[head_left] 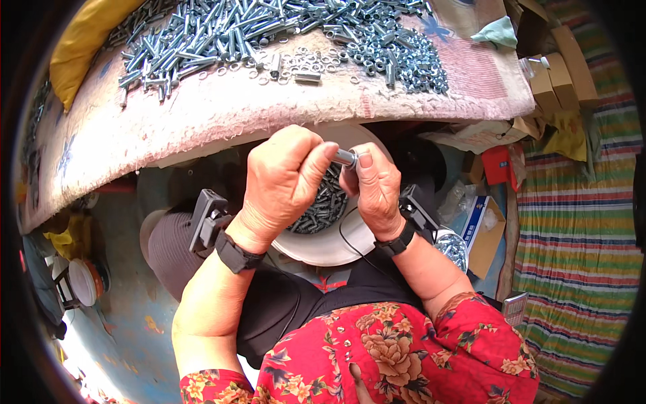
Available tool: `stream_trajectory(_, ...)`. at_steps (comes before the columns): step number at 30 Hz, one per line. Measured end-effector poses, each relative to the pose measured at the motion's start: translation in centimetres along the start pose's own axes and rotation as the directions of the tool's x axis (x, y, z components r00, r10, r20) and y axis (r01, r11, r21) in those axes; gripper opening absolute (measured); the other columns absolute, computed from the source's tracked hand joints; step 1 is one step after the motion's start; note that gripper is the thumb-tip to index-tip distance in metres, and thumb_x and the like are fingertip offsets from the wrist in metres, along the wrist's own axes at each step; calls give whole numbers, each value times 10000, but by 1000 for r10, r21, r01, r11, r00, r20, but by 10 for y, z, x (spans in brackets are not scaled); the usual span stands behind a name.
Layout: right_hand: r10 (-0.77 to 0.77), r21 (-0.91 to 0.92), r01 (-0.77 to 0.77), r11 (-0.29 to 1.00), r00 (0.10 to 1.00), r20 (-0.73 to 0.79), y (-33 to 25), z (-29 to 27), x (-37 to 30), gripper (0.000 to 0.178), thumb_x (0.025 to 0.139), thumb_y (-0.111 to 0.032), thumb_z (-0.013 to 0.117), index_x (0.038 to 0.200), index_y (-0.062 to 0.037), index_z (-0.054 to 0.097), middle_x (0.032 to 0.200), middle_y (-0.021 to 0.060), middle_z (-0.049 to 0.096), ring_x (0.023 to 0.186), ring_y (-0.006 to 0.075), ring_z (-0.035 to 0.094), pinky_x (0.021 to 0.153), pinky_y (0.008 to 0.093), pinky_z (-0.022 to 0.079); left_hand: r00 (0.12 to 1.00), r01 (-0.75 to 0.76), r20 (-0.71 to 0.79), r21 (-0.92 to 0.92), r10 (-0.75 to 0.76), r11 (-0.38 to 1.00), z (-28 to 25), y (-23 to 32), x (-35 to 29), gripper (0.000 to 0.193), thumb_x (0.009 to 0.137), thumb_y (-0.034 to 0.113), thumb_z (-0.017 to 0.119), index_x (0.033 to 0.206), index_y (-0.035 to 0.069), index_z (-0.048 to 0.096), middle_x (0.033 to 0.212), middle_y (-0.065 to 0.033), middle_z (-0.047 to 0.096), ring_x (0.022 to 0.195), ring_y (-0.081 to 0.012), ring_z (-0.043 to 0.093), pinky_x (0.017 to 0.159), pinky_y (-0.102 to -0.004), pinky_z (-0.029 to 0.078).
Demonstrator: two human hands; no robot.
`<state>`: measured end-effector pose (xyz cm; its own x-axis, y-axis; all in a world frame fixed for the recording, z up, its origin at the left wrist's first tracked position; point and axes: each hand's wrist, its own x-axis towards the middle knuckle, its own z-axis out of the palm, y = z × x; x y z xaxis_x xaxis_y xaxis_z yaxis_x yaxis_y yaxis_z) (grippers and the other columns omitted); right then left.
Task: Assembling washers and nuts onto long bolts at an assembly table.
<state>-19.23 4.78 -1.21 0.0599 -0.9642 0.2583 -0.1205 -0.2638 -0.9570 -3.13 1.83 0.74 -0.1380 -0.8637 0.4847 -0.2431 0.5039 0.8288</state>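
Observation:
My left hand (282,178) and my right hand (377,188) meet over a white tub (340,254), each closed. Between them is a short silver metal sleeve (345,159), with the left thumb against one end and the right thumb and fingers pinching the other. Whether a bolt runs inside it is hidden by my fingers. Inside the tub lie many grey metal anchor pieces (323,212). Beyond my hands, a cloth-covered table (269,111) carries a heap of silver bolts (229,37), loose ring washers (313,62), a pile of nuts (420,71) and a few loose sleeves (307,78).
A yellow cloth (81,47) lies at the table's far left. To the right are open cardboard boxes (562,77), a clear container of metal parts (451,248) and a striped mat (579,222). A white round lid-like object (83,283) stands at the left.

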Motion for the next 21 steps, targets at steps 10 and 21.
stream_trajectory(10,143,-381,-93,920,984,105,15,-60,39,379,937,-247,495,651,-1,542,521,13,448,452,85,411,425,254,331,977,-171,176,310,121,935,-3,-4,-1,355,776,164,689,1090,42,578,901,-119,584,683,-241,584,608,-276,483)
stream_trajectory(21,-25,-980,98,174,995,95,34,-40,235,221,710,-266,646,764,-56,692,758,166,649,735,342,634,669,405,506,986,149,76,1,-148,989,-12,-9,7,244,782,116,673,979,-11,607,782,-148,622,673,-238,626,618,-313,494)
